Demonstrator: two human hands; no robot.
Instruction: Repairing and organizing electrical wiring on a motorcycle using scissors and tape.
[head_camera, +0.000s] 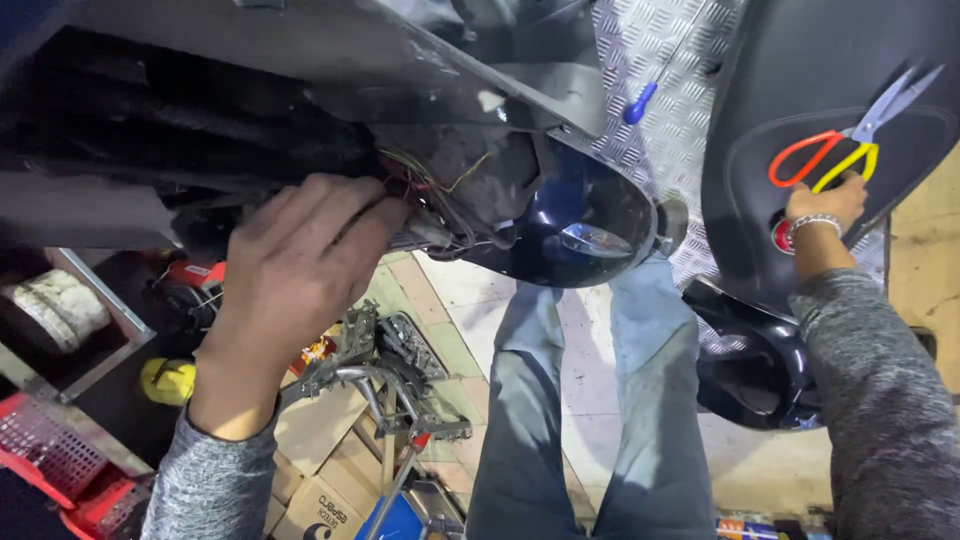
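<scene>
My left hand (300, 265) reaches up under a dark scooter body (300, 60), fingers curled around a bundle of coloured wires (430, 195) beside a dark blue glossy lamp housing (580, 225). My right hand (825, 205), with a beaded bracelet at the wrist, stretches out to a pair of scissors (850, 140) with one orange and one yellow handle loop, which lies on a black plastic panel (800, 60). The fingers touch the yellow loop; a firm grip is not visible. Both arms wear grey sleeves.
A blue-handled screwdriver (640, 102) lies on a checker-plate metal floor (660, 50). My jeans-clad legs (590, 400) fill the middle. Cardboard boxes (320, 470), metal parts (385, 365), a red crate (50, 460), a yellow object (168, 380) and a black fairing piece (750, 360) surround them.
</scene>
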